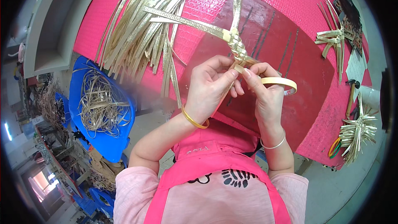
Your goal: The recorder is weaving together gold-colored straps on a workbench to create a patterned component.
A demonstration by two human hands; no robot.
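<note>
Both my hands meet over a dark red board (306, 95). Between them is a braided piece of gold strips (238, 49), its long loose ends reaching up and to the left. My left hand (213, 81) pinches the lower end of the braid with thumb and fingers. A short bit of pale yellow tape (239, 69) shows between my thumbs. My right hand (264, 87) has its thumb and forefinger closed at that same end, and a roll of yellow tape (280, 83) hangs around its fingers.
A large bundle of gold strips (141, 29) lies on the pink table cover (199, 6) at the far left. Woven gold pieces (335, 37) and a hammer (350, 99) lie along the right edge. Left of the table stands a blue bin (108, 141) of tangled strips.
</note>
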